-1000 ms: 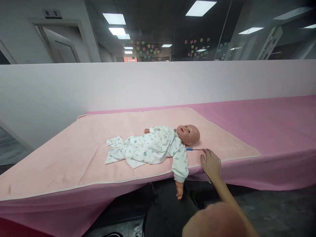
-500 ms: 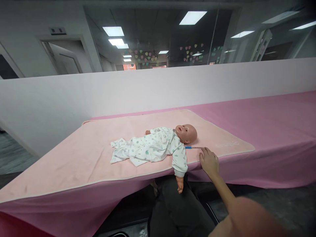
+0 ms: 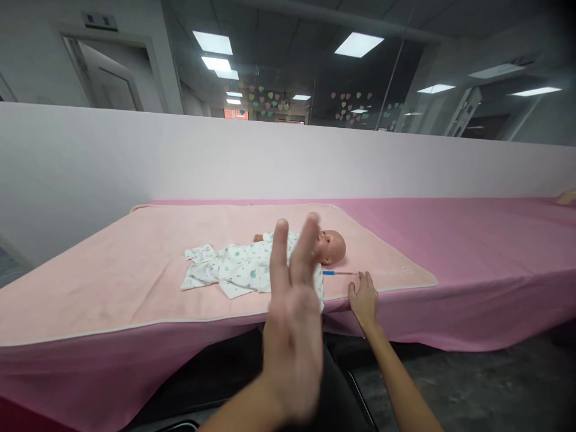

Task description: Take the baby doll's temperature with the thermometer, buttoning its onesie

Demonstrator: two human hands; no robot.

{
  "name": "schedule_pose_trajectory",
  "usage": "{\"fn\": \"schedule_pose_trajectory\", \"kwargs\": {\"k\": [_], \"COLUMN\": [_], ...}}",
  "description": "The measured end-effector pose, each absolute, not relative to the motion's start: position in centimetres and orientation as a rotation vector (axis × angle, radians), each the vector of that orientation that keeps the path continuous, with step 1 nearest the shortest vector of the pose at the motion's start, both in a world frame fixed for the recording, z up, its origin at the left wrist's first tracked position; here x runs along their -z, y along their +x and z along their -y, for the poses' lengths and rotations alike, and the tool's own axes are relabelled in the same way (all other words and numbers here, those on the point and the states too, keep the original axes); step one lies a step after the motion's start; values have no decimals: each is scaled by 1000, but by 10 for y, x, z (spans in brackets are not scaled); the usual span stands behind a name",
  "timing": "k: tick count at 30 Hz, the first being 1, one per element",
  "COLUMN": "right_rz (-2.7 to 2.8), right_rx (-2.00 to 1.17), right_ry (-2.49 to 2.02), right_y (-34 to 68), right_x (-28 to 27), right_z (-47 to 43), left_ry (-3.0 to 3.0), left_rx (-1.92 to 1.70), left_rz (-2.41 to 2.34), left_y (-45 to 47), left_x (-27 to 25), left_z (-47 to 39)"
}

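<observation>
My left hand (image 3: pixel 294 318) is raised close to the camera, slightly blurred, with its fingers stretched out and nothing in it. It covers part of a baby doll (image 3: pixel 245 271) in a white patterned outfit, which lies on its back with its bald head (image 3: pixel 333 246) to the right. Beside the head lies a thin stick with a blue end (image 3: pixel 328 273). On the front edge of the pink blanket rests my right hand (image 3: pixel 365 300), thumb and fingers apart. Its fingertips are at the stick's far end; whether they touch it is unclear.
A pale pink blanket (image 3: pixel 157 264) lies over a darker pink cloth (image 3: pixel 486 240) on a long table. Behind the table runs a low white wall (image 3: pixel 252 159) with glass above. At the right edge is a small pale yellowish thing (image 3: pixel 566 197). Dark seating lies below the table edge.
My left hand has come up into view from below, in front of the doll. The right hand stays by the stick, with its fingers now pointing more upward. The camera view has tilted and shifted.
</observation>
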State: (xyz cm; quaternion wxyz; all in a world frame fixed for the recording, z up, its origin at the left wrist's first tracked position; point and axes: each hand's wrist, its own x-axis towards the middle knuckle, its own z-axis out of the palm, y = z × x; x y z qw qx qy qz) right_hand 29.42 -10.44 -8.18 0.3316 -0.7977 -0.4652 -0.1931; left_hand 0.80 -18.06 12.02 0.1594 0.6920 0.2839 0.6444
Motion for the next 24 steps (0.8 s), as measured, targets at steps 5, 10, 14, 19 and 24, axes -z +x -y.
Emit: {"fn": "schedule_pose_trajectory", "kwargs": {"k": [5,10,14,19,24], "right_rz": [1214,1302,1389,1522,1651], "right_rx": [303,276,236,140,-95], "right_ry": [-2434,-2514,-2576,-2593,-2519], "right_y": [311,318,315,318,326], "right_x": [54,34,25,9,-16], "right_z": [104,98,90,85,91], "left_ry": [1821,2404,2583,2397,2151], "left_rx": [-1728,-1376,-1284,-1425,-1583], "left_rz": [-944,-1294,-1237,-1348,-1466], "left_y": [45,6,-8,-10,-16], "left_x": [-78,-16,-5,-4,-2], "left_z": [58,-1,-4,-5,-8]}}
